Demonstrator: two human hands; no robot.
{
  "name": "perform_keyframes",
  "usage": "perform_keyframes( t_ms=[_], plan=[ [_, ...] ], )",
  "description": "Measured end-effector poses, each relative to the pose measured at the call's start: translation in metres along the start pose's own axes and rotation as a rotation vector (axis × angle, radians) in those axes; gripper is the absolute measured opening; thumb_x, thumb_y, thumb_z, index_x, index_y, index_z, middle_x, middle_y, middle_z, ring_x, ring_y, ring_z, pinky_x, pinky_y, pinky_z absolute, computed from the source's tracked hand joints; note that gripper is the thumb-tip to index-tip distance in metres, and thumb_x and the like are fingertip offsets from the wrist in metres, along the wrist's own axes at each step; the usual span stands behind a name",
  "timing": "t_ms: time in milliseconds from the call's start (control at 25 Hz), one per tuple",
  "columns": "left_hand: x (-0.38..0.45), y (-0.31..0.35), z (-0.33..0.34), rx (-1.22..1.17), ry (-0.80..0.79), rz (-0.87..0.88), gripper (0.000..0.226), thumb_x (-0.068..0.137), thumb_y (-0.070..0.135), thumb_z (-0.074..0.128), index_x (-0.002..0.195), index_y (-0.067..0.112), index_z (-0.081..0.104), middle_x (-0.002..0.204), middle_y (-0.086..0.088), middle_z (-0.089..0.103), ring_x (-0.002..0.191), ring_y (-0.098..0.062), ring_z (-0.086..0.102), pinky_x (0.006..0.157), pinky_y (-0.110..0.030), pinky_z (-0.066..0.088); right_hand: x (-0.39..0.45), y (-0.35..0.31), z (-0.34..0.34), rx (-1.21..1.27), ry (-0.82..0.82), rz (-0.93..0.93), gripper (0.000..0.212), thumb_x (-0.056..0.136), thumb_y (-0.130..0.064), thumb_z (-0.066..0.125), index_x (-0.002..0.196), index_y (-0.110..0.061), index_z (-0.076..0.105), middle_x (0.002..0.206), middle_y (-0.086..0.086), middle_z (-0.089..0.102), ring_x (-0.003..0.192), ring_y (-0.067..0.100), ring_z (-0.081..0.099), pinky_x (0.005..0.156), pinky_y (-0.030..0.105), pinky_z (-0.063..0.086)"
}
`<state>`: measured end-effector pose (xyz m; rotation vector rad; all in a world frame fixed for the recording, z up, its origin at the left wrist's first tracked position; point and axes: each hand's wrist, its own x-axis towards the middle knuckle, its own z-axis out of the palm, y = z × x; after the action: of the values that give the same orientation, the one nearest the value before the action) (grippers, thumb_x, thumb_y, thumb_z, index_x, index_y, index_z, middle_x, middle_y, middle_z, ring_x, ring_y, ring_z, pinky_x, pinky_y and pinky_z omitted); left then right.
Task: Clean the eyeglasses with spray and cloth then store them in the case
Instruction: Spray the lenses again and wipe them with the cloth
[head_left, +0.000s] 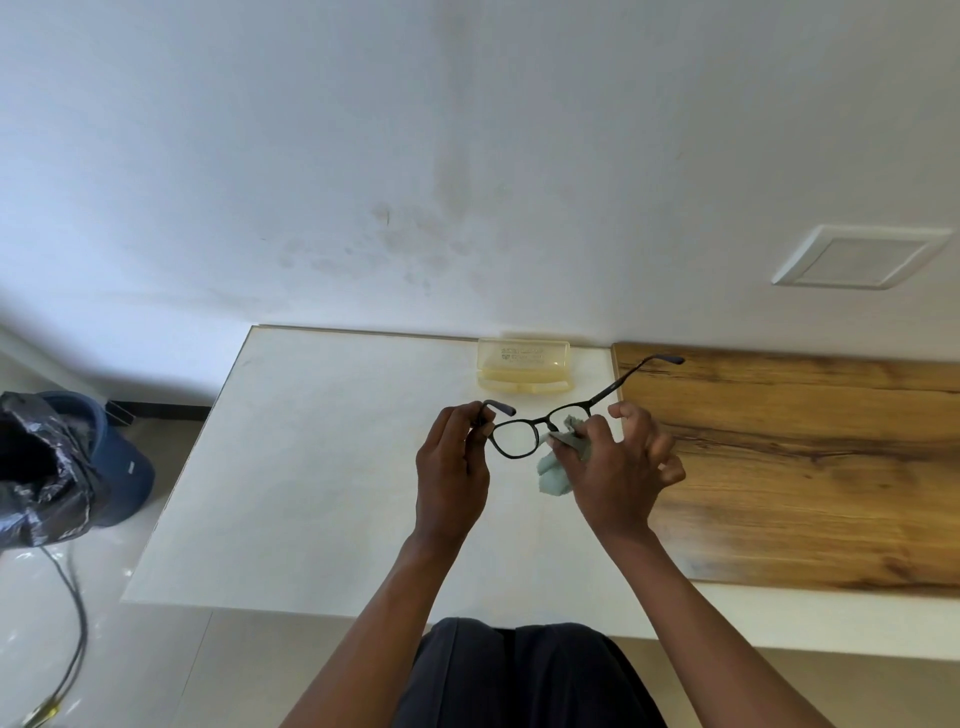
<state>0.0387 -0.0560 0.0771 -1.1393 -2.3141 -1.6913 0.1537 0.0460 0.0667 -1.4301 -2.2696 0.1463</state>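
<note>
Black-framed eyeglasses (515, 437) are held above the white table, their temples unfolded. My left hand (451, 467) grips the frame at its left hinge. My right hand (623, 467) pinches a pale green cloth (558, 470) around the right lens, which the cloth hides. A translucent yellow glasses case (523, 364) stands open at the table's back edge, against the wall, just behind the glasses. No spray bottle is in view.
The white table (311, 467) joins a wood-grain surface (805, 467) on the right. A blue bin with a black liner (62, 467) stands on the floor to the left, with a cable (72, 597) trailing below it. My dark-clothed lap (519, 675) is at the table's front edge.
</note>
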Motion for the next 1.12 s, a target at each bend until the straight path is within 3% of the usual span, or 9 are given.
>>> perform_keyframes(
  t_ms=[240, 360, 480, 640, 840, 1000, 1120],
  plan=[
    [0.0014, 0.0002, 0.0000, 0.001, -0.004, 0.019, 0.010, 0.084, -0.009, 0.056, 0.091, -0.007, 0.062, 0.085, -0.014, 0.065, 0.081, -0.003, 0.055, 0.075, -0.001, 0.039, 0.0012, -0.0035, 0.0040, 0.006, -0.044, 0.024, 0.044, 0.073, -0.050, 0.070, 0.109, -0.025, 0.064, 0.124, 0.012, 0.051, 0.110, 0.039, 0.040, 0.081, 0.049, 0.032],
    [0.0018, -0.0012, -0.0005, -0.017, -0.005, 0.013, 0.010, 0.084, -0.009, 0.055, 0.092, -0.007, 0.062, 0.086, -0.014, 0.065, 0.081, -0.007, 0.057, 0.075, -0.003, 0.041, 0.0042, -0.0034, 0.0058, 0.075, -0.145, 0.030, 0.041, 0.077, -0.051, 0.065, 0.116, -0.036, 0.059, 0.129, 0.008, 0.042, 0.113, 0.030, 0.025, 0.085, 0.049, 0.030],
    [-0.0002, -0.0025, -0.0014, -0.004, -0.005, 0.009, 0.010, 0.084, -0.010, 0.056, 0.092, -0.007, 0.062, 0.086, -0.014, 0.065, 0.082, -0.004, 0.056, 0.075, -0.002, 0.040, 0.0042, -0.0036, 0.0058, 0.117, -0.160, 0.023, 0.028, 0.078, -0.044, 0.067, 0.106, -0.043, 0.063, 0.129, 0.005, 0.041, 0.112, 0.023, 0.021, 0.086, 0.049, 0.029],
    [-0.0034, -0.0032, -0.0012, 0.002, 0.000, -0.006, 0.011, 0.084, -0.011, 0.056, 0.091, -0.005, 0.062, 0.086, -0.014, 0.065, 0.082, -0.004, 0.056, 0.074, -0.001, 0.040, 0.0019, -0.0067, 0.0067, 0.147, -0.091, 0.019, 0.013, 0.074, -0.034, 0.073, 0.087, -0.034, 0.069, 0.120, 0.006, 0.049, 0.112, 0.030, 0.032, 0.082, 0.045, 0.027],
    [-0.0047, -0.0043, -0.0019, -0.007, -0.003, -0.010, 0.010, 0.083, -0.011, 0.056, 0.090, -0.005, 0.061, 0.086, -0.013, 0.064, 0.082, -0.004, 0.055, 0.074, -0.003, 0.042, 0.0012, -0.0028, 0.0053, 0.087, -0.018, 0.008, 0.018, 0.070, -0.038, 0.076, 0.077, -0.024, 0.068, 0.109, 0.010, 0.056, 0.104, 0.024, 0.029, 0.077, 0.047, 0.031],
    [-0.0030, -0.0047, -0.0017, -0.010, -0.013, -0.016, 0.009, 0.084, -0.010, 0.056, 0.090, -0.005, 0.061, 0.086, -0.012, 0.065, 0.081, -0.007, 0.057, 0.073, -0.003, 0.042, -0.0018, -0.0011, 0.0033, 0.043, 0.062, 0.025, 0.030, 0.067, -0.042, 0.077, 0.087, -0.020, 0.072, 0.110, 0.012, 0.060, 0.106, 0.026, 0.030, 0.077, 0.050, 0.034],
    [-0.0029, -0.0046, -0.0016, -0.009, -0.015, -0.008, 0.011, 0.084, -0.009, 0.056, 0.091, -0.005, 0.062, 0.086, -0.012, 0.065, 0.081, -0.007, 0.057, 0.074, -0.002, 0.040, -0.0019, 0.0000, 0.0059, 0.026, -0.032, 0.025, 0.041, 0.074, -0.049, 0.068, 0.106, -0.023, 0.067, 0.123, 0.010, 0.054, 0.113, 0.037, 0.038, 0.082, 0.050, 0.032]
  ],
)
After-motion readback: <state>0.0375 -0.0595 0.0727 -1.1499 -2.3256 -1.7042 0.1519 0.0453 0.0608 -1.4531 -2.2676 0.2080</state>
